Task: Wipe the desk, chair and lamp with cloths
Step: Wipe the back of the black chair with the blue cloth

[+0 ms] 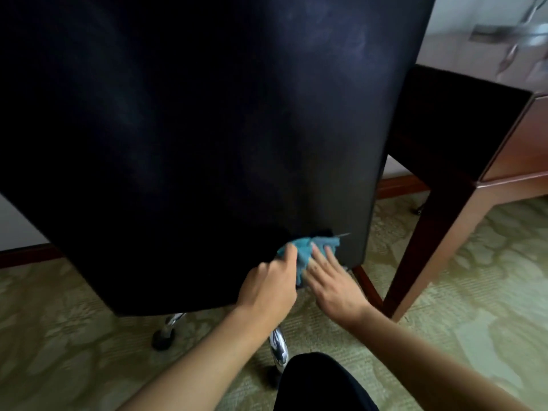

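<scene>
The black back of the chair [189, 129] fills most of the view, seen from behind. A blue cloth [305, 250] lies bunched against its lower right part. My left hand [269, 286] grips the cloth's left side with curled fingers. My right hand [332, 280] lies with straight fingers pressing the cloth against the chair back. The wooden desk [486, 149] stands to the right of the chair, its glossy top partly in view. The lamp shows only as a blurred shape [522, 31] on the desk top.
Chrome chair legs with black castors [161, 339] stand on the patterned green carpet [474, 292]. A desk leg [427, 247] comes down just right of my right hand. A wooden skirting board [26, 253] runs along the wall. My dark-clothed knee [320, 384] is at the bottom.
</scene>
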`<state>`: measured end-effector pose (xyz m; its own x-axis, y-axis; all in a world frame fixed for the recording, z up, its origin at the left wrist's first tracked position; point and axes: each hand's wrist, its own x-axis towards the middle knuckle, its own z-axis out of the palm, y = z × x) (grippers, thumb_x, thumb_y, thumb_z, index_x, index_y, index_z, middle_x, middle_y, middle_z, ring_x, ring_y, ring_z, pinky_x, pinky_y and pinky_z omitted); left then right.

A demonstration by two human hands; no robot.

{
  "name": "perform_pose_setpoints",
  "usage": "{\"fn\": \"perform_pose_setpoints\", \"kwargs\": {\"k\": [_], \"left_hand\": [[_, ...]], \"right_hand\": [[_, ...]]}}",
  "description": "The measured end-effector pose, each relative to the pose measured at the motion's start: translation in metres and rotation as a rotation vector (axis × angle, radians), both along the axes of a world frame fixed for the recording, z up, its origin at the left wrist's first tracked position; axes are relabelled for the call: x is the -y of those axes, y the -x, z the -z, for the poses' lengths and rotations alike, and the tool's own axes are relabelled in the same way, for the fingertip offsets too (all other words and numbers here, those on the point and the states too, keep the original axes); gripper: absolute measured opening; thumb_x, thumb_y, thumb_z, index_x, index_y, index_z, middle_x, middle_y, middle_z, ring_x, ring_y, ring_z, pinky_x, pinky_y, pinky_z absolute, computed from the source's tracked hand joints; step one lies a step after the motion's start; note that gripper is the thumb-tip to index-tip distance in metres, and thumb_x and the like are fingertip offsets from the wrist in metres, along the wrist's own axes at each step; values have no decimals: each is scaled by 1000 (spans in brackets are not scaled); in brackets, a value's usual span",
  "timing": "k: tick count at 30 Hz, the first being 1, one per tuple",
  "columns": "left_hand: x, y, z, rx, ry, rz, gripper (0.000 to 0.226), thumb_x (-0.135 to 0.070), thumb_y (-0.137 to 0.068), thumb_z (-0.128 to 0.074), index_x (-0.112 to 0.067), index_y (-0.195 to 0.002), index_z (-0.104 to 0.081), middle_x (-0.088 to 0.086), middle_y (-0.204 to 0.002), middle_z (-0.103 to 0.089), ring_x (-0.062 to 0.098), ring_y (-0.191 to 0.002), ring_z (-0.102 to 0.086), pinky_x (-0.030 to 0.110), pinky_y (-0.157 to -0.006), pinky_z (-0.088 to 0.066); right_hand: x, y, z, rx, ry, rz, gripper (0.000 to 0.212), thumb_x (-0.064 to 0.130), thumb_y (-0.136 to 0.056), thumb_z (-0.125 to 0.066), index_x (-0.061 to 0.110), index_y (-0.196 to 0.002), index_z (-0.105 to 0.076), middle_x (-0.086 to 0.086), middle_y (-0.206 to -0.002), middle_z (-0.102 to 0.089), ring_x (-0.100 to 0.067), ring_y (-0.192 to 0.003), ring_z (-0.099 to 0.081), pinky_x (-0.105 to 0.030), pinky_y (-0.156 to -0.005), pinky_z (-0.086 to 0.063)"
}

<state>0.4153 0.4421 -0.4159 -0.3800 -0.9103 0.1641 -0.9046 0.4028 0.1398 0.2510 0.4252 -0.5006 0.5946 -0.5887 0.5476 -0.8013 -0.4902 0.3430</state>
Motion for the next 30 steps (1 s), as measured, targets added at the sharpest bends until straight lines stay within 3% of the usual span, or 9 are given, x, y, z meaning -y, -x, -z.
{"fn": "perform_pose_setpoints", "kwargs": {"k": [2,4,6,10,18,21,24,27,30], "left_hand": [[-3,0,11,51,-82,-3,38,-20,-101,-39,-15,-137,-32,9,-109,-71,31,-104,-68,39,-78,-53],[1,4,1,-50,-40,-16,33,-20,-101,-39,-16,-133,-35,12,-107,-71,35,-102,-67,41,-76,-51],[11,13,-30,-183,117,31,25,-19,-99,-42,-19,-125,-40,15,-99,-72,41,-93,-67,42,-67,-48],[31,38,-104,-431,346,83,15,-18,-92,-52,-28,-99,-44,12,-80,-71,44,-76,-65,35,-61,-34],[3,42,-9,-133,-170,-3,24,-19,-99,-40,-26,-121,-45,12,-111,-68,36,-105,-63,41,-81,-49],[8,44,-24,-245,-27,75,23,-22,-93,-49,-29,-115,-49,5,-108,-70,33,-99,-66,41,-80,-52],[16,47,-65,-538,216,127,17,-23,-87,-57,-28,-104,-58,-7,-100,-71,17,-79,-68,36,-72,-54],[22,45,-92,-722,304,128,12,-28,-86,-57,-30,-97,-58,-17,-94,-68,3,-69,-63,30,-65,-51],[23,38,-84,-706,280,144,10,-29,-86,-56,-30,-95,-59,-19,-91,-66,2,-71,-62,29,-65,-50]], "right_hand": [[-13,7,13,-57,-78,16,42,13,-85,-42,4,-109,-75,-19,-123,-68,-41,-125,-55,-52,-118,-14],[-10,10,-1,18,-54,2,41,11,-84,-43,-1,-111,-72,-22,-120,-68,-43,-129,-47,-60,-118,-19],[5,8,-36,211,-3,-6,38,7,-88,-43,-7,-118,-62,-27,-120,-65,-45,-135,-35,-66,-113,-24],[34,11,-98,544,139,15,42,2,-95,-44,-9,-135,-48,-28,-142,-46,-33,-150,-5,-56,-123,-8],[-21,-14,22,619,-204,274,56,-5,-80,-73,-11,-132,-55,-30,-139,-51,-55,-136,-33,-56,-119,-18],[-14,-13,-5,756,-232,256,47,12,-95,-55,-12,-135,-50,-33,-143,-46,-50,-141,-31,-53,-121,-12],[21,-4,-83,981,-115,299,49,17,-95,-46,-18,-130,-49,-40,-134,-48,-56,-131,-39,-66,-112,-28],[56,8,-144,1106,70,287,54,21,-96,-31,-11,-139,-44,-30,-144,-45,-44,-139,-34,-55,-117,-25],[57,6,-116,1137,93,330,53,22,-101,-27,-5,-145,-39,-25,-151,-40,-34,-143,-27,-51,-120,-21]]}}
